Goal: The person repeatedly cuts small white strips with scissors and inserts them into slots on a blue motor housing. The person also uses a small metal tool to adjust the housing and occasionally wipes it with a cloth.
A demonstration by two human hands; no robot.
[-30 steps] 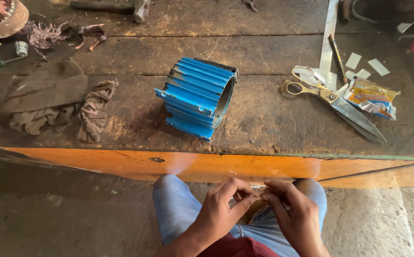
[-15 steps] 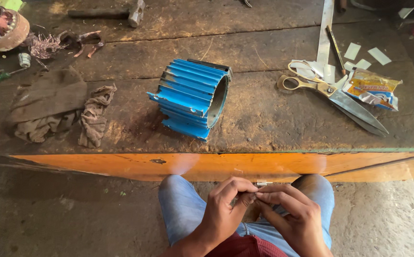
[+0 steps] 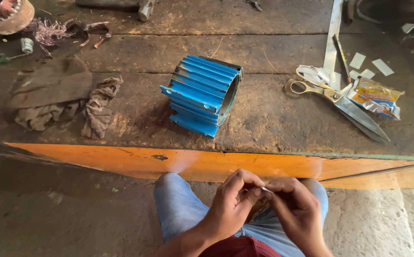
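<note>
My left hand [image 3: 233,202] and my right hand [image 3: 295,207] meet over my lap, below the bench edge. Both pinch a small thin pale strip [image 3: 266,190] between the fingertips; most of it is hidden by the fingers. A blue ribbed motor housing [image 3: 202,95] lies on its side on the dark wooden bench [image 3: 273,119], well above both hands and untouched.
Large scissors [image 3: 338,102] and a yellow packet [image 3: 376,97] lie at the right, with small white paper pieces [image 3: 369,66] behind. Dirty rags [image 3: 59,97] sit at the left. A screwdriver [image 3: 0,60], copper wire scraps [image 3: 50,33] and a round stator [image 3: 7,14] are at the far left.
The view has shifted slightly. My hands stay together over my lap, fingers working the small strip, with the right fingertips now closed tighter against the left.
</note>
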